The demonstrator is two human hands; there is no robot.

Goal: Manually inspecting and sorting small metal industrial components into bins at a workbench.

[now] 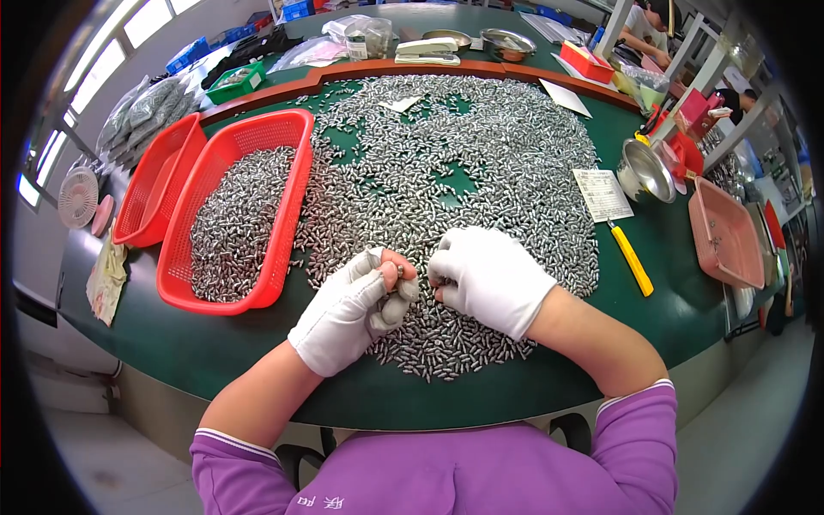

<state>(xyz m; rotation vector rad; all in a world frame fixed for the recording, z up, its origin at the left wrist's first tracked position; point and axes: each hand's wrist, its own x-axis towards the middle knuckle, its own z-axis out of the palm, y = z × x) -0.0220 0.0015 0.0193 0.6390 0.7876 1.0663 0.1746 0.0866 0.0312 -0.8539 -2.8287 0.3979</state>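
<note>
A wide heap of small, shiny, bullet-shaped metal pieces (532,163) covers the middle of the green table. My left hand (350,307), in a white glove with bare fingertips, is closed above the heap's near part. Thumb and forefinger pinch one small metal piece (400,269). Just to the right, my gloved right hand (493,276) is over the pieces, its fingers curled and pressed together. Whatever those fingers hold is hidden behind them. Left of my hands stands a red perforated basket (298,184) partly filled with the same pieces.
Another red basket (150,193) sits at the far left. On the right are a printed card (602,194), a yellow-handled tool (632,262), a metal bowl (648,167) and a pink tray (725,232). A brown wooden rim (378,66) borders the far side. People work at the back right.
</note>
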